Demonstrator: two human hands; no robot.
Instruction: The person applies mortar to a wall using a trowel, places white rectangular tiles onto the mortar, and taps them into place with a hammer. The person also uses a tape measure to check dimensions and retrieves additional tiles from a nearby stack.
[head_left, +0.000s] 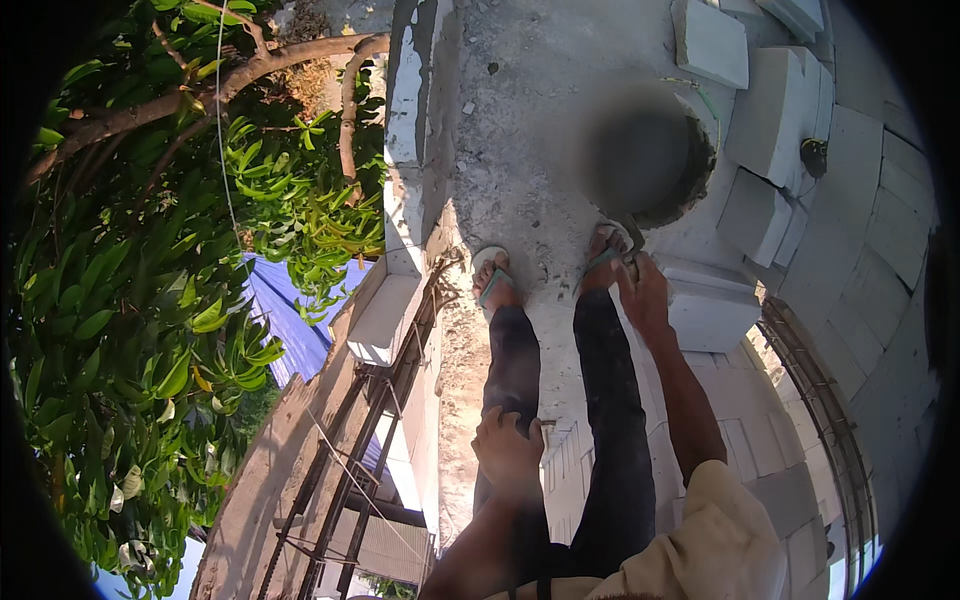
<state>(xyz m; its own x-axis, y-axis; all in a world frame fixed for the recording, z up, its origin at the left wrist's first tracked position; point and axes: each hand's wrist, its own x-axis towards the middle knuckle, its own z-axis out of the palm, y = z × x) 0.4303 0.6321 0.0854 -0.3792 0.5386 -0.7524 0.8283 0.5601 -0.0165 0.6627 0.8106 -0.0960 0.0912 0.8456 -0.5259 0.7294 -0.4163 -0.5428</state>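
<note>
My right hand (640, 280) is closed on the handle of a trowel (636, 234), whose upper part is at the lower rim of a round bucket (703, 170) of grey mortar (640, 150); a blurred patch covers much of the bucket. My left hand (505, 445) is lower, in front of my left leg, fingers curled around something small I cannot make out, a bit of which shows at its right. My sandalled feet (495, 275) stand apart on a dusty concrete surface (520, 180).
White blocks (760, 110) lie stacked at the right and by my right leg. A narrow block wall (405, 120) edges the left, with exposed rebar (370, 430) and a drop beyond. Tree foliage (130, 300) and a blue tarp (290, 320) are past that edge.
</note>
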